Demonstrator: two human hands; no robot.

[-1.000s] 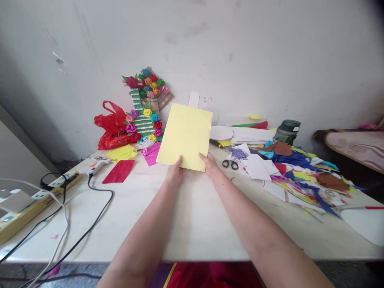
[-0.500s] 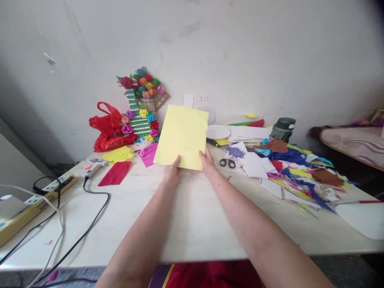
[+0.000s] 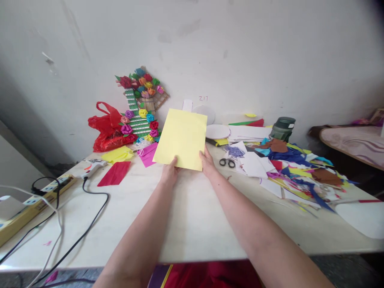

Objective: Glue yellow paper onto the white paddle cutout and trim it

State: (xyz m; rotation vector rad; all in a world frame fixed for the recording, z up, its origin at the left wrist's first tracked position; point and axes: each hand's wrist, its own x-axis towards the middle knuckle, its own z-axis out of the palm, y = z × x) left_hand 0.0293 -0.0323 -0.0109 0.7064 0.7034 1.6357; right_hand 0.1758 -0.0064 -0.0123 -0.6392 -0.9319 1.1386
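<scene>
A plain yellow sheet of paper is held up over the middle of the table, tilted so its face is toward me. My left hand grips its bottom edge, thumb in front and fingers behind. At the lower right corner my right hand pinches the sheet the same way. Black-handled scissors lie to the right of my right hand. To the left of the sheet are a magenta piece of paper, a red piece and yellow pieces.
Paper flowers on a green and white craft frame lean at the wall beside a red plastic bag. Cables and a power strip lie left. Coloured scraps and a dark green bottle are right.
The top edge of the yellow sheet has dipped a little, so it leans back more. Both hands keep their hold, and the left has shifted very slightly left.
</scene>
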